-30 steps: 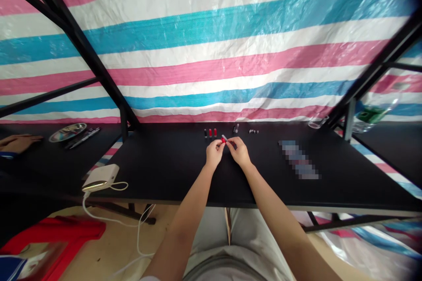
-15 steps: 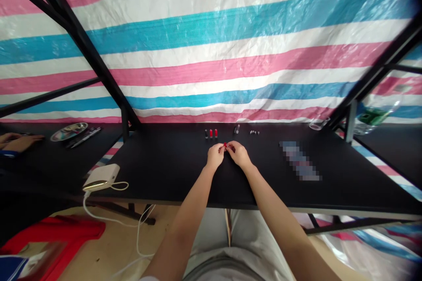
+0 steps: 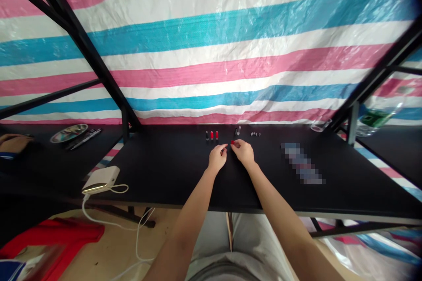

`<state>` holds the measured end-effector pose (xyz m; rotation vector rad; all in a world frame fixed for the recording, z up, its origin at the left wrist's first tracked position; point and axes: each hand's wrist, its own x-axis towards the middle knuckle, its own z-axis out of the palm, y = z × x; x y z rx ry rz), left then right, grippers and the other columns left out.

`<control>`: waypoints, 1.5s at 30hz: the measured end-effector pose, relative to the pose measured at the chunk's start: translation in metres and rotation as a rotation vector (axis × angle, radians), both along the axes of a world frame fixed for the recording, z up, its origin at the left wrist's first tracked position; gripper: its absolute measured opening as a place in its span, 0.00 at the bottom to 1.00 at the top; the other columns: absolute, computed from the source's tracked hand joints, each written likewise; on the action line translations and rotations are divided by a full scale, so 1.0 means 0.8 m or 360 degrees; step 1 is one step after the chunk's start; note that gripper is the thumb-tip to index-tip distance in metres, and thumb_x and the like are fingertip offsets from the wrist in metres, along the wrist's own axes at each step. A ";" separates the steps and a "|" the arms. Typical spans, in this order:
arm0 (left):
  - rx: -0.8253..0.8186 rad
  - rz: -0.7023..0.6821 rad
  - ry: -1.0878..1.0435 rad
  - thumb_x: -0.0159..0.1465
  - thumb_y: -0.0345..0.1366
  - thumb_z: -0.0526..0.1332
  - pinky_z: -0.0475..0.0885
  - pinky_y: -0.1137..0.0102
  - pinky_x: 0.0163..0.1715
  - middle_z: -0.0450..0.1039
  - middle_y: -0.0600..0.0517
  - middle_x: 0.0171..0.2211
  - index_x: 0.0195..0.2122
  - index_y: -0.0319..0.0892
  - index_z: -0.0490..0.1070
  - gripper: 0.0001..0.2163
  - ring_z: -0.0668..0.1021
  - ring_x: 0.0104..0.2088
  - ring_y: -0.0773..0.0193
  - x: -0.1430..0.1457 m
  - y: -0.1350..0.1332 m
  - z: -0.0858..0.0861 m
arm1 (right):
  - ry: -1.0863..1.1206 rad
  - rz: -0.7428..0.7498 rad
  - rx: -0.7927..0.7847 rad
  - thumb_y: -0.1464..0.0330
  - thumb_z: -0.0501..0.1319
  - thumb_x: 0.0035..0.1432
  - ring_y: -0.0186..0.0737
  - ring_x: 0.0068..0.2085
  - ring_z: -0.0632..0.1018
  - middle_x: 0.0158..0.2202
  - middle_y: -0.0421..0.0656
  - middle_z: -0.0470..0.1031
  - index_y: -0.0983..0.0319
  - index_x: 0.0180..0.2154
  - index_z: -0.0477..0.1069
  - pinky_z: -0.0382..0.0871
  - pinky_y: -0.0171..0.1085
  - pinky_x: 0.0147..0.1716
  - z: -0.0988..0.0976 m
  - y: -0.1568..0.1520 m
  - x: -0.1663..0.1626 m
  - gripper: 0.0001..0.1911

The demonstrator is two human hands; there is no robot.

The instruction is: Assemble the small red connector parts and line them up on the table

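Both my hands hover over the middle of the black table (image 3: 165,171), a little apart. My right hand (image 3: 243,152) pinches a small red piece (image 3: 232,142) at its fingertips. My left hand (image 3: 217,158) is curled in a pinch just left of it; whatever it holds is too small to make out. Just beyond my hands stand three small cylinders (image 3: 212,135), one black and two red. To their right are a dark and a clear small tube (image 3: 237,131) and a few tiny silver bits (image 3: 255,133).
A white power bank (image 3: 100,179) with a cable lies at the table's left front corner. A metal dish (image 3: 69,133) and pens (image 3: 85,138) sit on the neighbouring left table, where another person's hand (image 3: 15,142) rests. A striped tarp hangs behind.
My hands held one red piece together and have now drawn slightly apart; the red piece stays with my right hand. The view has shifted a little downward.
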<state>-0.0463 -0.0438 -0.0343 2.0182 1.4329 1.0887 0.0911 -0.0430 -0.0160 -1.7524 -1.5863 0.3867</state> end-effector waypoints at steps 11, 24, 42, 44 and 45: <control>-0.0068 0.0009 -0.0062 0.56 0.28 0.55 0.70 0.71 0.36 0.74 0.51 0.33 0.43 0.41 0.71 0.14 0.72 0.26 0.70 -0.001 0.000 0.001 | -0.0181 -0.0286 -0.0249 0.63 0.57 0.52 0.38 0.35 0.75 0.33 0.42 0.76 0.59 0.34 0.72 0.64 0.33 0.32 0.007 0.062 0.019 0.10; -0.0088 0.0023 -0.0042 0.56 0.29 0.55 0.70 0.71 0.37 0.74 0.51 0.35 0.42 0.42 0.71 0.13 0.72 0.27 0.69 0.000 0.000 -0.001 | -0.0261 -0.0255 -0.0268 0.62 0.57 0.52 0.40 0.35 0.75 0.32 0.45 0.75 0.60 0.33 0.72 0.64 0.34 0.33 -0.010 0.074 0.020 0.10; -0.0056 0.0005 -0.0058 0.57 0.28 0.54 0.70 0.71 0.36 0.74 0.51 0.35 0.41 0.41 0.72 0.12 0.73 0.28 0.69 0.001 0.000 -0.002 | -0.0236 -0.0331 -0.0238 0.71 0.57 0.53 0.42 0.40 0.75 0.37 0.50 0.73 0.65 0.38 0.71 0.65 0.35 0.37 -0.023 0.079 0.024 0.09; -0.0057 0.0004 -0.0061 0.57 0.28 0.54 0.70 0.71 0.36 0.74 0.51 0.35 0.40 0.41 0.72 0.12 0.73 0.28 0.69 0.001 0.000 -0.002 | -0.0239 -0.0339 -0.0223 0.71 0.57 0.53 0.42 0.39 0.75 0.37 0.50 0.74 0.65 0.37 0.71 0.65 0.35 0.37 -0.024 0.080 0.024 0.09; -0.0061 0.0004 -0.0061 0.57 0.28 0.54 0.70 0.71 0.36 0.75 0.51 0.34 0.40 0.41 0.72 0.12 0.73 0.28 0.69 0.001 0.000 -0.002 | -0.0240 -0.0340 -0.0222 0.70 0.57 0.53 0.42 0.39 0.75 0.37 0.50 0.74 0.65 0.37 0.72 0.65 0.35 0.37 -0.024 0.080 0.024 0.09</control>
